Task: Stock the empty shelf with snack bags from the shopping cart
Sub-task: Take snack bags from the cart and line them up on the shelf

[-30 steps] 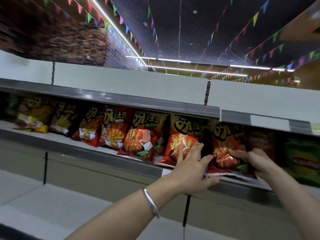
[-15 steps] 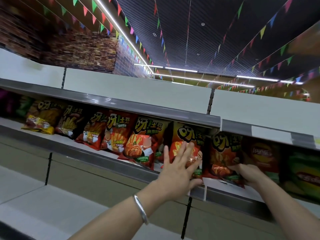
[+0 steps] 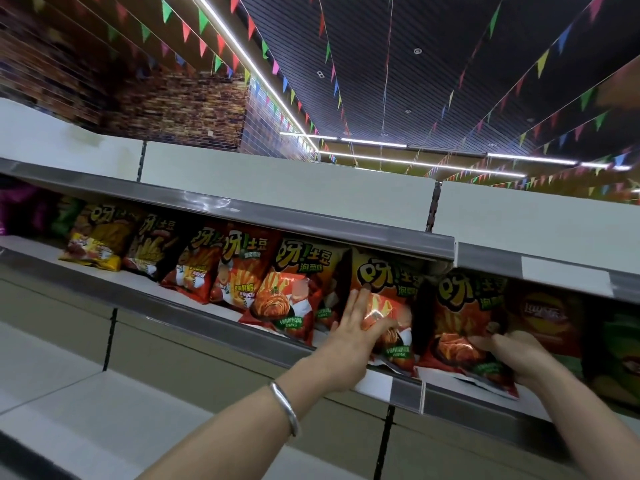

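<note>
head view: the left hand [image 3: 356, 336] lies flat with straight fingers pressed on an orange snack bag [image 3: 388, 306] standing on the shelf [image 3: 194, 315]. just right of it, the right hand [image 3: 516, 355] pinches the lower edge of a red snack bag [image 3: 464, 317].

Glossy crinkled plastic snack bags [image 3: 289, 299], smooth grey metal shelf edge [image 3: 242, 220], shiny metal bangle [image 3: 285, 408]

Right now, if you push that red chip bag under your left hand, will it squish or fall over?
The red chip bag looks puffy, so it would probably squish a little and feel light. Its shiny film might slide under the left hand. It stands leaning on the shelf between neighbouring bags, so a push could tip it backward.
</note>
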Demonstrator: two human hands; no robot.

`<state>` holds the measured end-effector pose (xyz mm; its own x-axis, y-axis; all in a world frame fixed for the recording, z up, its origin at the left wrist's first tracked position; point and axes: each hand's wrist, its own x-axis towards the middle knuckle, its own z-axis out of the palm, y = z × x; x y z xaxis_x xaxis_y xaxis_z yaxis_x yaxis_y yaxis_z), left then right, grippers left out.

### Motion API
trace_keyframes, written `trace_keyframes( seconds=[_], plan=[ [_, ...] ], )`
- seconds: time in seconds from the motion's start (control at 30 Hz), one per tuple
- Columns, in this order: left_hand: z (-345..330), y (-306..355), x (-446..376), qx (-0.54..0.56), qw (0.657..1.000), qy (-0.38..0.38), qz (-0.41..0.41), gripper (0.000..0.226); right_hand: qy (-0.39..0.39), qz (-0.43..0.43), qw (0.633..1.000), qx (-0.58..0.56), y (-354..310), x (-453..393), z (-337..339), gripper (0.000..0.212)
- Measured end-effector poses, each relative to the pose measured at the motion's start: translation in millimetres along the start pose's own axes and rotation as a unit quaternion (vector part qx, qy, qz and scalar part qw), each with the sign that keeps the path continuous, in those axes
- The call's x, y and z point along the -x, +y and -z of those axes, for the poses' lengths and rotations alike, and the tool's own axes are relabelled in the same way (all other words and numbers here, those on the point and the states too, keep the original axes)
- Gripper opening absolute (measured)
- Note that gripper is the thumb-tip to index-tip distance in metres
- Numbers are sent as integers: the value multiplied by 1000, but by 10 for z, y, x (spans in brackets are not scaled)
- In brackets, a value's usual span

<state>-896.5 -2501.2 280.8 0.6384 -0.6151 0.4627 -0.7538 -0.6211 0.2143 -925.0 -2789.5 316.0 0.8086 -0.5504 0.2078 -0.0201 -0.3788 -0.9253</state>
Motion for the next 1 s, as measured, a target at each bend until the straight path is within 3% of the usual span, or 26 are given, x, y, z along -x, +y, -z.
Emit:
trace_keyframes(
  seconds=[0.1, 0.27, 0.5, 0.6, 0.67, 0.8, 1.0],
  plan=[
    [37, 75, -31, 14, 1000, -5, 19, 98, 32, 4, 999, 9, 6, -84, -139, 25],
    [22, 41, -15, 57, 997, 16, 40, 94, 42, -25, 997, -56, 150, -166, -200, 40],
    [-55, -31, -108, 76, 996, 16, 50, 89, 50, 82, 992, -81, 86, -157, -338, 58],
    [-102, -23, -156, 87, 995, 17, 36, 71, 73, 141, 987, -39, 178, -245, -367, 63],
    [-125, 16, -175, 88, 996, 24, 24, 62, 77, 146, 986, -12, 344, -494, -322, 63],
    [-197, 58, -181, 76, 995, 60, 33, 53, 47, 144, 988, 1, 121, -150, -320, 53],
    [-219, 54, -179, 70, 991, 86, 68, 59, 28, 140, 990, 4, 104, -118, -312, 82]
  ],
)
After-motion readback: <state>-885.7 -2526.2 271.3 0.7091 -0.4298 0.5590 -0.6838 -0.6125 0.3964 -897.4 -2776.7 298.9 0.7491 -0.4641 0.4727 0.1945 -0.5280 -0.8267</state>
